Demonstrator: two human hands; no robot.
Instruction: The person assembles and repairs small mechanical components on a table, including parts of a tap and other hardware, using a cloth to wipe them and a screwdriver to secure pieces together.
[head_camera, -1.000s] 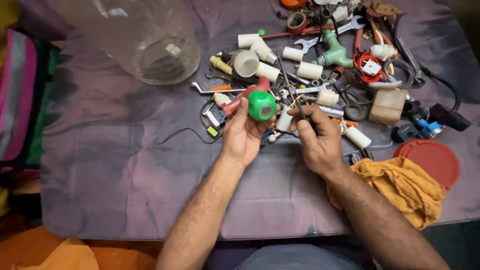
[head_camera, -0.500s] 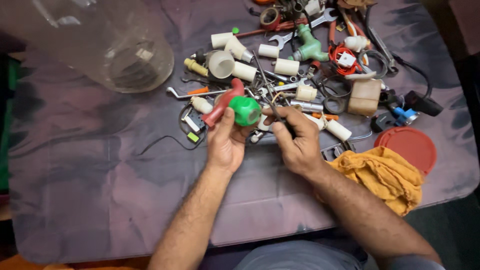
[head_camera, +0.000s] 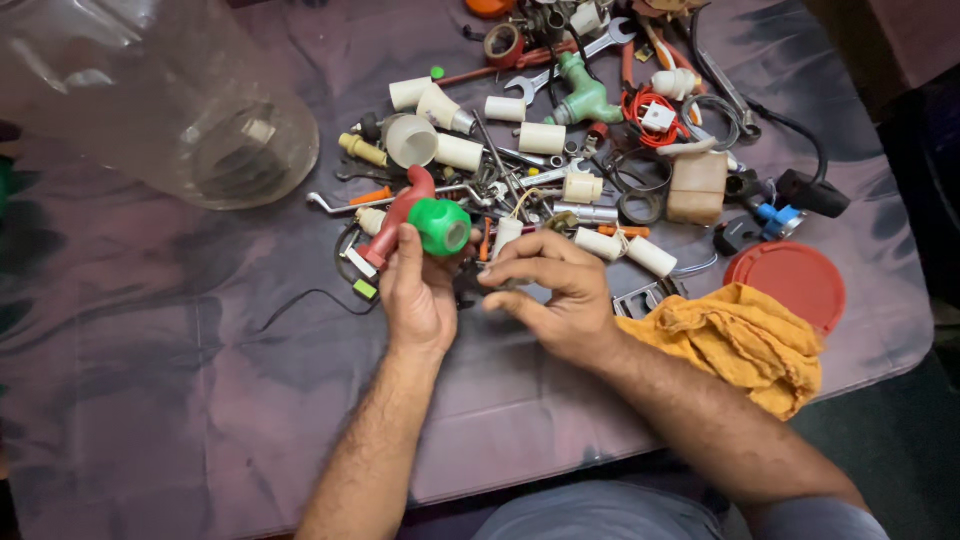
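green plastic fitting (head_camera: 441, 226), rigid, light and likely slick, sits just ahead of the left hand (head_camera: 418, 292), thumb against it, best pinched round its rim, while beside it the right hand (head_camera: 553, 292) curls its grip on a small dark part, hard to tell.

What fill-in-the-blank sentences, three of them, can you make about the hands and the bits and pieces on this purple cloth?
1. The left hand holds a round plastic fitting whose colour is ____.
2. The flat round red plastic lid lies just above a crumpled cloth whose colour is ____.
3. The big clear plastic jar lies on its side on the ____ side of the table, away from the right hand.

Missing words: green; yellow; left
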